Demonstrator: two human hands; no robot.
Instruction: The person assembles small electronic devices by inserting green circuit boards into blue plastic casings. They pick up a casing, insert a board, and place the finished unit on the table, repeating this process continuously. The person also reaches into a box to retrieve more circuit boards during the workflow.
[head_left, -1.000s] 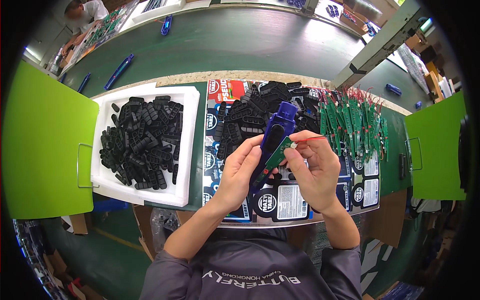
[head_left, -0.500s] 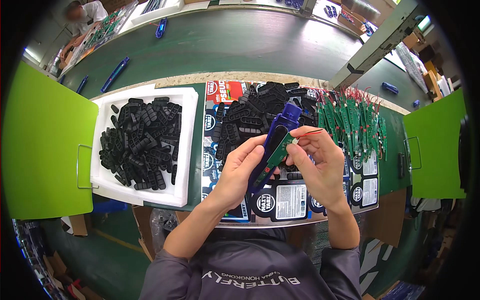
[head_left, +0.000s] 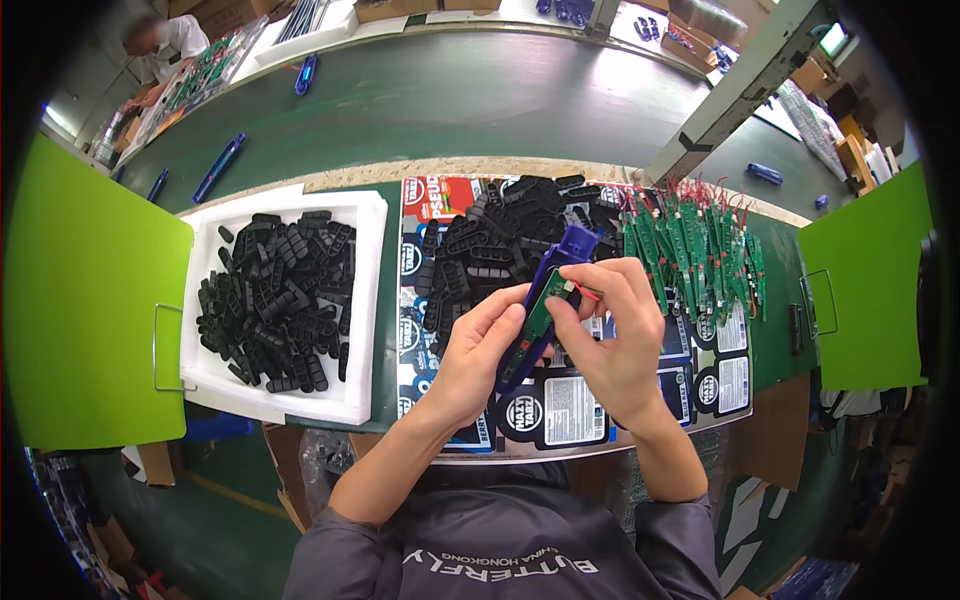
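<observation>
My left hand (head_left: 472, 350) is closed around a long dark-blue plastic housing (head_left: 577, 242), which slants up to the right. A narrow green circuit board (head_left: 539, 318) lies lengthwise over the housing's hollow. Thumb and fingers of my right hand (head_left: 618, 338) pinch the board near its upper end, beside a white connector with red wires (head_left: 588, 293). Whether the board is fully seated cannot be made out. Just behind my hands spreads a heap of black ribbed pads (head_left: 480, 235), and to the right is a pile of similar green boards with red wires (head_left: 697, 250).
A white foam tray (head_left: 372, 300) at left holds many more black pads. Printed sheeting (head_left: 560, 408) covers the work surface. Green panels (head_left: 90, 300) stand at both sides. Beyond lies a green conveyor belt (head_left: 440, 100) with several blue housings; a person (head_left: 175, 45) works far left.
The board has shifted left and now lies along the housing, covering the black strip inside it. My right hand has moved left with it, closer to my left hand.
</observation>
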